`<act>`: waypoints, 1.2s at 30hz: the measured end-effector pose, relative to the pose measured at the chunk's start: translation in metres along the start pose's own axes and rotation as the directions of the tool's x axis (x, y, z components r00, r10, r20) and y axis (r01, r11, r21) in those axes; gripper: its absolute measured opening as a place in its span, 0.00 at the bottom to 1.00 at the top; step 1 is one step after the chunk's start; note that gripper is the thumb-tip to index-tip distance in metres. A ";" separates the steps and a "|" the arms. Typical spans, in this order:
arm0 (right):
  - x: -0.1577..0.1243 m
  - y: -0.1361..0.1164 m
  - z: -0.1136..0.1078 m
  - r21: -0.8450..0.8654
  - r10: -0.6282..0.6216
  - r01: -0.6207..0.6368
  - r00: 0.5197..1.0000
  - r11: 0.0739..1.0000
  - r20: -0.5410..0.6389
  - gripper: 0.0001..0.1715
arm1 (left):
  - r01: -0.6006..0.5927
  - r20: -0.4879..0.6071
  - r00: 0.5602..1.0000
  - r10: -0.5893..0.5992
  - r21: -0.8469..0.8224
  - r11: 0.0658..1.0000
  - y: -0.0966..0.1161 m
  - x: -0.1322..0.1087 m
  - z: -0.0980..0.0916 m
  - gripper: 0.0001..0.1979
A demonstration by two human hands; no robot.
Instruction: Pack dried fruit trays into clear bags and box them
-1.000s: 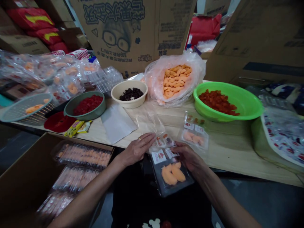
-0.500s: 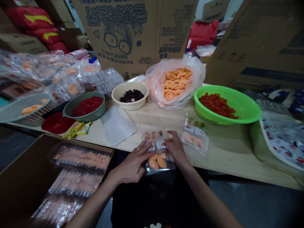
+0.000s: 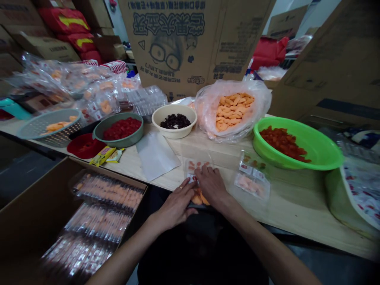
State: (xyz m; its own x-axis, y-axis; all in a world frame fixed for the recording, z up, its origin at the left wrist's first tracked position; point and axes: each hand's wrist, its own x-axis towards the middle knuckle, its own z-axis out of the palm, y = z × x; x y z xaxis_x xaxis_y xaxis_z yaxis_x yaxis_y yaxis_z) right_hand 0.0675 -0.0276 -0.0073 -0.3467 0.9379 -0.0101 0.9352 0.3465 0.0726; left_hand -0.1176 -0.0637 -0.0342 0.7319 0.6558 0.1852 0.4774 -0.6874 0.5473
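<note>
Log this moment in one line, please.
left hand touching clear compartment tray | right hand across it, partly hiding it | to its right: second filled tray | beyond: cream bowl of dark pieces

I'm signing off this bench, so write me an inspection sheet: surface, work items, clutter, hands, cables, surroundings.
Surface: pale wood table; grey-green bowl, cream bowl, bag of orange pieces and green bowl stand along it.
Work items: tray at the table's front edge, partly hidden by the hands; second tray lies to its right.
Clutter: white sheet; two small packets beside the red dish.
Hands: left hand on the tray's left side, right hand over its middle; whether they grip it is hidden.
Cables: nothing seen.
Surroundings: large cardboard box behind the table; open carton with stacked packs below, at left.
</note>
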 end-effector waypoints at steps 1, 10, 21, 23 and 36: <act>0.006 0.002 0.001 -0.013 -0.009 0.009 1.000 1.000 -0.007 0.17 | -0.006 -0.025 1.000 0.006 -0.012 1.000 -0.003 0.002 0.000 0.25; -0.005 -0.003 0.011 0.154 -0.210 0.219 0.975 0.963 -0.074 0.16 | 0.139 -0.449 0.872 -0.192 -0.149 0.979 -0.024 0.024 0.025 0.19; -0.055 -0.018 0.024 0.469 -0.080 0.291 0.905 0.834 -0.419 0.24 | -0.161 -0.440 0.880 0.177 0.075 0.984 -0.028 0.025 0.041 0.19; -0.057 -0.016 0.015 0.495 0.008 0.258 0.881 0.829 -0.473 0.20 | -0.218 -0.524 0.827 0.205 0.039 0.975 -0.024 0.030 0.039 0.17; -0.107 0.044 -0.069 0.355 0.064 0.253 0.728 0.900 -0.682 0.16 | -0.328 -0.688 0.671 0.275 0.057 0.943 0.068 0.105 0.009 0.15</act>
State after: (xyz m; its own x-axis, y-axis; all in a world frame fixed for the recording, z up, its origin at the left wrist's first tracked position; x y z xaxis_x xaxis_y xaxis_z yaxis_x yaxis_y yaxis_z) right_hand 0.1414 -0.1140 0.0661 -0.2412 0.6947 0.6777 0.7794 0.5548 -0.2913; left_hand -0.0043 -0.0445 0.0153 0.2883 0.4658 0.8366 0.2375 -0.8812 0.4088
